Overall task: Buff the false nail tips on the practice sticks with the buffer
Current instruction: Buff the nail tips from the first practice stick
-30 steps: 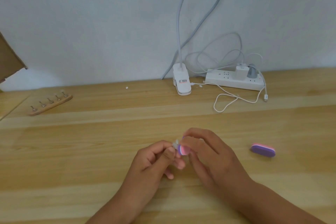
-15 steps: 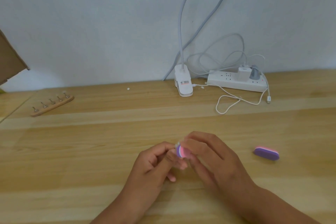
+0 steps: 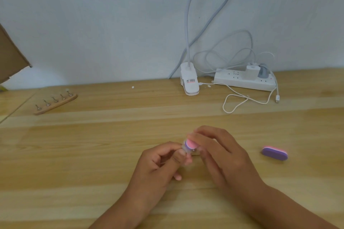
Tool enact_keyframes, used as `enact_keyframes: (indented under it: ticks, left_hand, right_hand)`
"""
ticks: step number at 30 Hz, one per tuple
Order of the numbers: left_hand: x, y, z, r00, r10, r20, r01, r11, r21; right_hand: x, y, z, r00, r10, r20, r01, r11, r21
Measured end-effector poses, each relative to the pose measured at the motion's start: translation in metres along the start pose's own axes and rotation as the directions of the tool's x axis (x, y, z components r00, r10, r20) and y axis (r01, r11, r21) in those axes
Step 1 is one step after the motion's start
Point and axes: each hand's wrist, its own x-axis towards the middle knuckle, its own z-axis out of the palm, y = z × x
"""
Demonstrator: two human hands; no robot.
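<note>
My left hand pinches a small practice stick with a clear nail tip between thumb and forefinger, low over the wooden desk. My right hand grips a small pink and purple buffer and holds its pink face against the tip. The stick is mostly hidden by my fingers. A wooden holder with several practice sticks standing in it lies at the far left.
A second purple and pink buffer lies to the right of my hands. At the back stand a white clip lamp base, a power strip and a loose white cable. Cardboard juts in at the left edge.
My right hand has worked the buffer over the tip with small shifts, its pink face turning more into sight. Both hands stay in about the same place.
</note>
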Motion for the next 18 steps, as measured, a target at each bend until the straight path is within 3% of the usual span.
enact_keyframes:
  ticks: [5,10,15,18]
  left_hand:
    - [-0.0013,0.0003,0.0015,1.0,0.019,0.0,-0.019,0.999,0.046]
    - [-0.0006,-0.0005,0.0005,0.999,0.022,-0.031,-0.021,0.999,0.042]
    - [-0.0009,0.0014,0.0004,0.998,0.016,-0.065,-0.015,1.0,0.021]
    - [0.0002,-0.001,0.0006,0.995,-0.005,-0.104,0.003,1.0,-0.016]
  right_hand:
    - [-0.0024,-0.0029,0.001,0.993,-0.115,0.037,0.111,0.989,0.1]
    - [-0.0015,0.003,0.0018,1.0,-0.005,-0.002,0.005,1.0,0.028]
    - [-0.0022,-0.0033,0.0014,0.994,-0.104,0.034,0.102,0.993,0.066]
    - [0.0014,0.0007,0.001,1.0,0.011,-0.019,-0.011,1.0,-0.008]
